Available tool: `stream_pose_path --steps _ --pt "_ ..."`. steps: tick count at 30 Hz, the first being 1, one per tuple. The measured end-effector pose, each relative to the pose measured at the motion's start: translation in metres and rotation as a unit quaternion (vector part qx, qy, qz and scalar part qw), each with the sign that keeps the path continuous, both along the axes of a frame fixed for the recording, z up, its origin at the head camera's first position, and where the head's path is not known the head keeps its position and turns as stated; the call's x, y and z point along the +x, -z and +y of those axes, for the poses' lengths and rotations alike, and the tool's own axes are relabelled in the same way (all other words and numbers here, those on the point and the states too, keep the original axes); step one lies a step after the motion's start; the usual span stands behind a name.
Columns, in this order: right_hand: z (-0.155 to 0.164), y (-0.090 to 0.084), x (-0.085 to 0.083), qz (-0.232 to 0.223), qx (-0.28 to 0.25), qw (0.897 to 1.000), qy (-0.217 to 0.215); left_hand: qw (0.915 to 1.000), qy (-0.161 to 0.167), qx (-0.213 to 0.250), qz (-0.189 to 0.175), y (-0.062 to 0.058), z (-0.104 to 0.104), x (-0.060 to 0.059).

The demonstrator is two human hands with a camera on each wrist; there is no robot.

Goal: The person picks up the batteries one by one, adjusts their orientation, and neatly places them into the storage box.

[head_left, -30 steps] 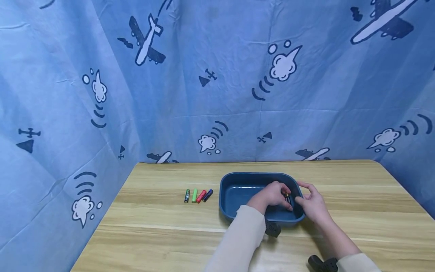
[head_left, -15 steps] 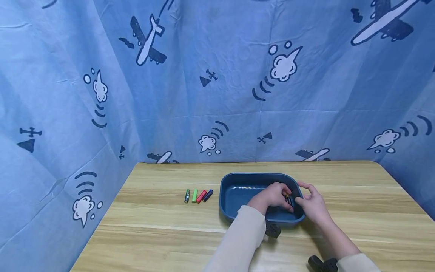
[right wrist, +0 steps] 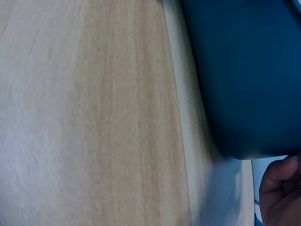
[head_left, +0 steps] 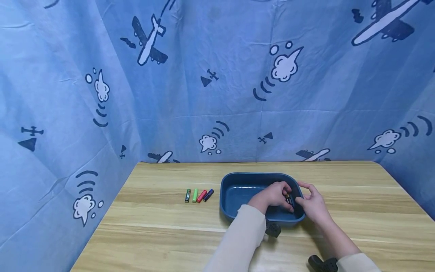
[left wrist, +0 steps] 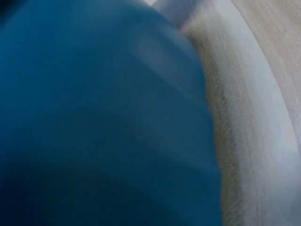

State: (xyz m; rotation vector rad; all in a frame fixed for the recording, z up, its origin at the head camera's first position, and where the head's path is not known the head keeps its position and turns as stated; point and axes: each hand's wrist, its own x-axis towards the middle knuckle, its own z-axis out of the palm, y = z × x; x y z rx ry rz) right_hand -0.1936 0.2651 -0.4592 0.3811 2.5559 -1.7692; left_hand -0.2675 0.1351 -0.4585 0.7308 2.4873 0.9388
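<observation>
A dark blue rectangular bin [head_left: 238, 194] stands on the wooden table. My left hand [head_left: 272, 194] reaches into its right end, thumb and fingers bent around dark batteries [head_left: 289, 199] with a touch of gold. The fingers partly cover these batteries, so I cannot tell how many there are. At the right rim, my right hand [head_left: 313, 206] grips the bin wall between thumb and fingers. The right wrist view shows part of that hand [right wrist: 282, 188] by the bin's corner [right wrist: 244, 117]. Only the bin's blurred outer wall [left wrist: 117, 94] fills most of the left wrist view.
Left of the bin lie a dark green battery [head_left: 187, 195], a light green one [head_left: 195, 195], a red one [head_left: 202, 196] and a dark blue one [head_left: 208, 195], side by side. A blue curtain with airplane prints [head_left: 234, 94] hangs behind the table [head_left: 153, 215].
Both hands stay almost in place. The dark batteries at my left fingertips have shifted slightly and look a little more tilted. The bin and the loose batteries have not moved.
</observation>
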Motion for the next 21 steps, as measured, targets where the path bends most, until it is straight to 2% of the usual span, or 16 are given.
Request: stream_pose_path --steps 4,8,12,15,17,21 --pt "0.0 0.0 0.0 -0.001 0.002 1.0 0.0 1.0 -0.002 -0.005 0.004 -0.003 -0.002 -0.001" --pt "-0.001 0.0 -0.001 0.004 0.007 1.0 -0.004 0.9996 -0.019 0.016 -0.011 -0.012 -0.012 -0.007" --pt "0.0 -0.001 -0.002 0.004 0.008 1.0 -0.002 0.9961 -0.02 0.077 -0.038 -0.029 -0.029 -0.016" --pt "0.0 -0.001 -0.002 0.001 0.013 1.0 0.0 0.99 -0.014 0.132 -0.048 -0.046 -0.047 -0.025" --pt "0.001 0.0 -0.002 0.002 0.017 1.0 -0.002 0.9844 -0.015 0.17 -0.044 -0.057 -0.063 -0.029" --pt "0.0 0.0 -0.003 0.008 0.021 1.0 -0.005 0.9743 -0.02 0.224 -0.008 -0.075 -0.099 -0.036"
